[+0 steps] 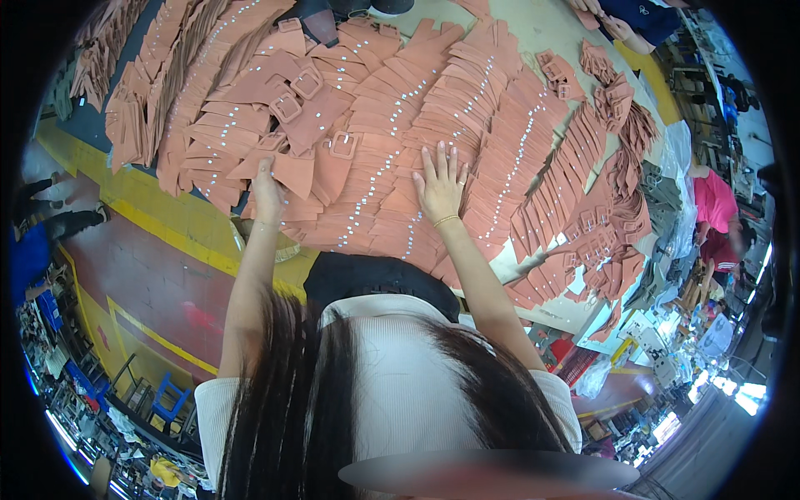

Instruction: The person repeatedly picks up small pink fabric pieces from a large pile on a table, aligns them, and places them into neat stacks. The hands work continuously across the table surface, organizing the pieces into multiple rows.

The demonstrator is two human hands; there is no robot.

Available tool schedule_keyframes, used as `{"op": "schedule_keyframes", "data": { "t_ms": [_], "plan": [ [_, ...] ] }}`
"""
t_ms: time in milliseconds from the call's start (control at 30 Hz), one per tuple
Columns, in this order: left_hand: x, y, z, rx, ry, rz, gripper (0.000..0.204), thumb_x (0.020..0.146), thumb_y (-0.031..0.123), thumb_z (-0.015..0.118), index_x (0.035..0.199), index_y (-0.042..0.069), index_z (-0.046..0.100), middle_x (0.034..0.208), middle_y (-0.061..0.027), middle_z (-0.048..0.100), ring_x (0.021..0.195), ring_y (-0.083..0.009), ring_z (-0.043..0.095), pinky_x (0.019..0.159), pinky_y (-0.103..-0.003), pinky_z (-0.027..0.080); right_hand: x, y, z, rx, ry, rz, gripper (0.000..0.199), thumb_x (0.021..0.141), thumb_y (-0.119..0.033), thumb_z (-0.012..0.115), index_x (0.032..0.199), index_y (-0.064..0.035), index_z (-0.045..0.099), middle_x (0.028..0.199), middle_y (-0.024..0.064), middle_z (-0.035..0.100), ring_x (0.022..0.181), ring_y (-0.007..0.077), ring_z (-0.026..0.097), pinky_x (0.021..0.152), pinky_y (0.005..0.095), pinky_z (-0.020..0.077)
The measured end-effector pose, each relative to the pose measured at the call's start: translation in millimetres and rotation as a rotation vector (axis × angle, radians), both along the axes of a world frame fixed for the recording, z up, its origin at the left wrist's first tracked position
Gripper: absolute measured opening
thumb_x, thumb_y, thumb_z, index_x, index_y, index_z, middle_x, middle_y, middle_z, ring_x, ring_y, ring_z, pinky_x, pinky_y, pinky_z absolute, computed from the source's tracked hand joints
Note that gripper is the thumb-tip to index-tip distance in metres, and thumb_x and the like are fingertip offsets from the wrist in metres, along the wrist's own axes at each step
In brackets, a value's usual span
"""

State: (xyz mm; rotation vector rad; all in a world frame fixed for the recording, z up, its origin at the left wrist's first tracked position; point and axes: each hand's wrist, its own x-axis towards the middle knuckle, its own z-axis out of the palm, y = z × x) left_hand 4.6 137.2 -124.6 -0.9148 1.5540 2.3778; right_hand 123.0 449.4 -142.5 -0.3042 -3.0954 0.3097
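Observation:
Rows of overlapping salmon-brown cut fabric pieces [375, 112], many with small white stickers, cover the table before me. My left hand [267, 198] pinches the edge of a salmon-brown fabric piece [295, 173] at the near left side. Beyond it lie pieces with square buckles in the same colour, among them one buckle [285, 107] and, farther right, another buckle [342, 145]. My right hand [440, 190] rests flat on the middle rows, fingers spread and holding nothing. It wears a ring and a thin bracelet.
Bundles of similar strips [621, 104] with buckles lie along the table's right side. At the far right edge, a co-worker's hand [617, 29] is over the table. A blue stool [171, 400] stands on the floor at lower left. A red basket [573, 363] is at right.

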Motion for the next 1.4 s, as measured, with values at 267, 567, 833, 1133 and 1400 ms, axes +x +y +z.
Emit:
{"op": "schedule_keyframes", "data": {
  "t_ms": [267, 567, 833, 1133, 1400],
  "plan": [
    [1, -2, -4, 0.013, -0.002, 0.003, 0.023, 0.085, 0.025, 0.059, 0.096, 0.005, 0.056, 0.093, -0.0066, 0.06, 0.083, -0.0179, 0.062, 0.07, -0.036, 0.054, 3, -1, -7, 0.038, 0.048, -0.006, 0.057, 0.091, -0.044, 0.047, 0.142, -0.0224, 0.036, 0.153, 0.0063, 0.021, 0.141, 0.0312, 0.015, 0.11, 0.0572, 0.009],
    [-3, -2, -2, 0.044, -0.004, -0.006, 0.021, 0.087, 0.024, 0.057, 0.098, 0.007, 0.056, 0.095, -0.0071, 0.06, 0.087, -0.0184, 0.062, 0.075, -0.036, 0.053, 1, -2, 1, 0.05, -0.009, 0.005, 0.059, 0.092, -0.041, 0.047, 0.144, -0.0178, 0.033, 0.153, 0.006, 0.022, 0.141, 0.0313, 0.015, 0.111, 0.0569, 0.01],
    [-6, -17, 58, -0.157, -0.119, -0.406, 0.027, 0.09, 0.022, 0.058, 0.106, 0.001, 0.057, 0.095, -0.0101, 0.064, 0.084, -0.023, 0.065, 0.07, -0.037, 0.056, -1, -2, 2, 0.035, -0.06, -0.018, 0.056, 0.09, -0.042, 0.05, 0.141, -0.0199, 0.038, 0.152, 0.0049, 0.024, 0.141, 0.0315, 0.016, 0.109, 0.0602, 0.0121],
    [4, 3, 130, -0.295, 0.017, -0.655, 0.04, 0.09, 0.023, 0.058, 0.116, -0.006, 0.052, 0.104, -0.0147, 0.062, 0.087, -0.025, 0.065, 0.069, -0.037, 0.059, 14, -22, 44, -0.524, -0.167, 0.062, 0.051, 0.091, -0.036, 0.053, 0.136, -0.0142, 0.042, 0.14, 0.0099, 0.041, 0.13, 0.0308, 0.037, 0.105, 0.0524, 0.027],
    [97, 83, 96, 0.018, -0.286, -1.007, 0.042, 0.092, 0.027, 0.057, 0.122, 0.0, 0.048, 0.105, -0.0109, 0.062, 0.087, -0.0204, 0.065, 0.062, -0.033, 0.059, 73, -61, 78, -2.493, -0.315, -0.599, 0.055, 0.094, -0.044, 0.05, 0.133, -0.007, 0.041, 0.127, 0.0088, 0.053, 0.113, 0.0209, 0.054, 0.097, 0.0394, 0.0438]
  ]
}}
